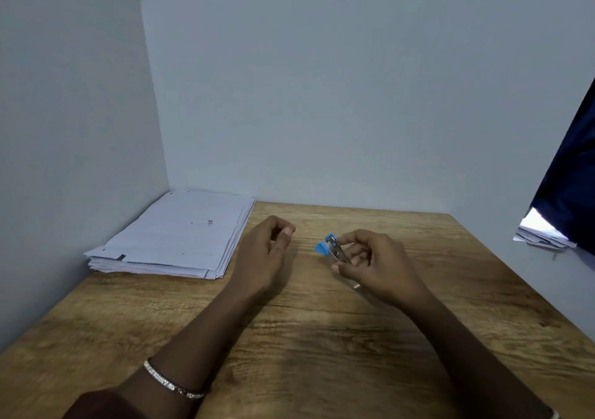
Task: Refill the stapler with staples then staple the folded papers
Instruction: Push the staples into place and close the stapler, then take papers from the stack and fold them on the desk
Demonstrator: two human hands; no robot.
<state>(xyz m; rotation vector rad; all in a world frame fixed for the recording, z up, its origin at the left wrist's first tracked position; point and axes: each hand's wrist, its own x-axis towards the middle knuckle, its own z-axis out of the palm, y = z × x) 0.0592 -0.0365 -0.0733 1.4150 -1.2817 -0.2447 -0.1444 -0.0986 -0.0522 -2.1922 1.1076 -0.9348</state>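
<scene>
One stapler (331,248) grasped by right fingers (351,240) | left fingers (277,223) curled, contents unclear | papers (180,235): print unreadable

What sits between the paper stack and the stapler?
The left hand, fingers curled, with bare table either side of it, as the head view shows. The right hand holds the stapler.

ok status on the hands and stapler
Right hand holds the blue stapler. Left hand curled, contents unclear. Paper stack back left, nothing in the way.
</scene>
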